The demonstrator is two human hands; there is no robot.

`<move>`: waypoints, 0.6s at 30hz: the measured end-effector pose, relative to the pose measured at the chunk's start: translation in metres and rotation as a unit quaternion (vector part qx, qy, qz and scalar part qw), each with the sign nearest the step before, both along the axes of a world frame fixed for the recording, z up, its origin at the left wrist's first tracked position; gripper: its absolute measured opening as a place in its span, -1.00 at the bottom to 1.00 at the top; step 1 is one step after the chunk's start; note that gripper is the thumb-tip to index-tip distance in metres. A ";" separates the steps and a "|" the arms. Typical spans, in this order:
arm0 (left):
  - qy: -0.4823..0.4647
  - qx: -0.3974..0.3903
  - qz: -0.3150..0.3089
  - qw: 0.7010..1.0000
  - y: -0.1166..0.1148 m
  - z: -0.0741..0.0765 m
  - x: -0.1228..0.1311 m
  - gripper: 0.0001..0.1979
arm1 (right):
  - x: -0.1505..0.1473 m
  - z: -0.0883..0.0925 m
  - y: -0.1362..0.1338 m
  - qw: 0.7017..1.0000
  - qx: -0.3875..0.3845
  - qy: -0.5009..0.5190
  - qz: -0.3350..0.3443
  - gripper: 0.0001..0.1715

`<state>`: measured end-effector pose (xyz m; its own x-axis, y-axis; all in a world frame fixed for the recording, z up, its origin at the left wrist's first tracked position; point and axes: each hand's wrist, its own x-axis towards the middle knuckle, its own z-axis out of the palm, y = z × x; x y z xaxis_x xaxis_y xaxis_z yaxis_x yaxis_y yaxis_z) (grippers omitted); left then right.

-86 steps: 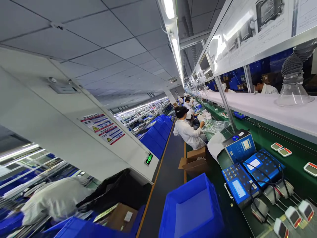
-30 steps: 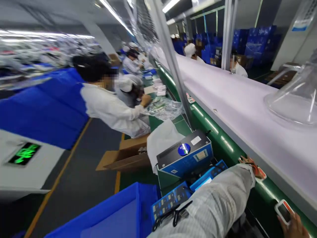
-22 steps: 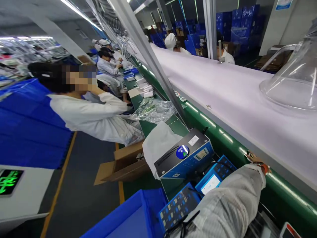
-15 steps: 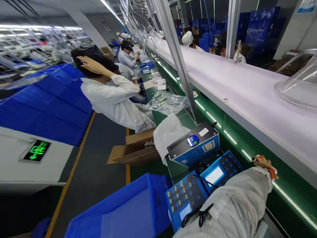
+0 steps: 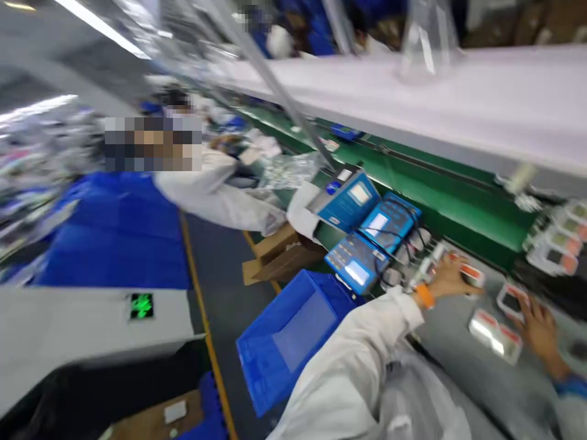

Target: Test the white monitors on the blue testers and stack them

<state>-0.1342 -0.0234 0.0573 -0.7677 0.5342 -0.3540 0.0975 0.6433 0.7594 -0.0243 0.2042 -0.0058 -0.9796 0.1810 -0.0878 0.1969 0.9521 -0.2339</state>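
Note:
My left hand [image 5: 447,280], with an orange band at the wrist, is closed over a small white device with an orange panel and dark screen [image 5: 472,276], low over the grey worktop [image 5: 452,327]. To its right, the fingers of my right hand [image 5: 541,333] curl at the edge of a similar white device with a dark screen [image 5: 510,300]. Two more white-and-orange devices [image 5: 495,335] lie side by side between my hands and the near edge. Motion blur hides the fine details of both grips.
Blue test boxes [image 5: 351,263] with black cables stand left of my hands, beside a blue instrument [image 5: 351,198]. An empty blue bin [image 5: 293,333] sits below. Several white devices [image 5: 557,244] are stacked at right. A green conveyor [image 5: 440,205] runs behind; a co-worker's sleeve [image 5: 220,201] is farther left.
My view has swung to the right. My left hand, earlier over the green conveyor with a white-and-orange device, is now over the worktop. My right hand has come into view.

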 end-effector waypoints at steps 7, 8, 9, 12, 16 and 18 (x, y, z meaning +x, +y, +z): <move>-0.028 -0.182 0.119 0.976 -0.021 -0.029 0.074 -0.20 | 0.102 -0.042 0.044 0.994 -0.034 -0.071 -0.080 -0.25; -0.016 -0.190 0.106 0.976 -0.010 -0.032 0.076 -0.19 | 0.096 -0.047 0.042 0.995 -0.038 -0.059 -0.078 -0.26; -0.005 -0.194 0.089 0.977 0.004 -0.035 0.075 -0.17 | 0.091 -0.051 0.038 0.995 -0.040 -0.046 -0.076 -0.27; 0.028 -0.212 0.052 0.976 0.053 -0.050 0.067 -0.15 | 0.086 -0.062 0.023 0.996 -0.038 -0.034 -0.075 -0.30; 0.067 -0.263 0.024 0.962 0.106 -0.083 0.062 -0.14 | 0.093 -0.077 0.014 0.991 -0.057 -0.090 -0.086 -0.27; 0.072 -0.279 -0.010 0.957 0.117 -0.099 0.064 -0.11 | 0.098 -0.083 0.016 0.988 -0.078 -0.103 -0.089 -0.23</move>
<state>-0.0705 0.0937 -0.0417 -0.8221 0.3075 -0.4791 0.1920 0.9420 0.2752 0.0733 0.2198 -0.0891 -0.8919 0.3176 -0.3220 0.4167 0.8539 -0.3117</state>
